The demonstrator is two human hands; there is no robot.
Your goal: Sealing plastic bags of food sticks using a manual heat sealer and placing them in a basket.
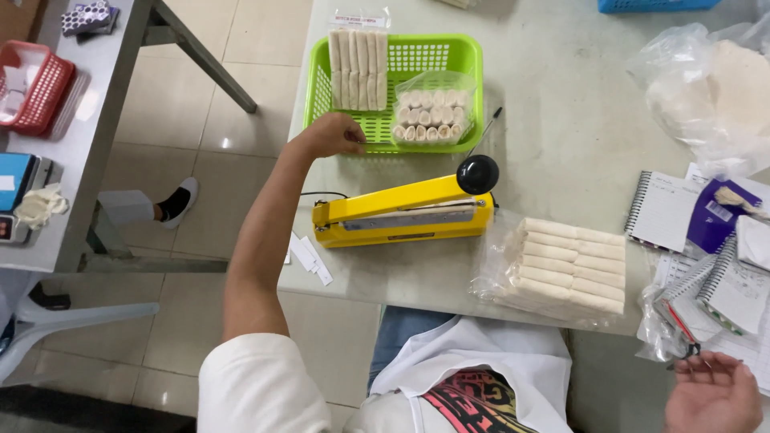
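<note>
My left hand (pixel 335 135) rests on the near left rim of a green plastic basket (pixel 469 54), fingers curled, holding nothing I can see. The basket holds a sealed bag of long pale rolls (pixel 358 68) and a bag of short rolls seen end-on (pixel 431 108). A yellow impulse heat sealer (pixel 401 212) with a black knob lies shut on the table in front of me. To its right sits a clear bag of stacked pale rolls (pixel 571 266). My right hand (pixel 712 394) hovers at the bottom right, fingers spread and empty, below the notebooks.
Spiral notebooks (pixel 662 210) and papers lie at the right edge, with large bags of white round wrappers (pixel 722 88) behind them. A black pen (pixel 486 128) lies beside the basket. Another table at left carries a red basket (pixel 36 87), a scale and gloves. Someone's foot (pixel 175 200) stands below it.
</note>
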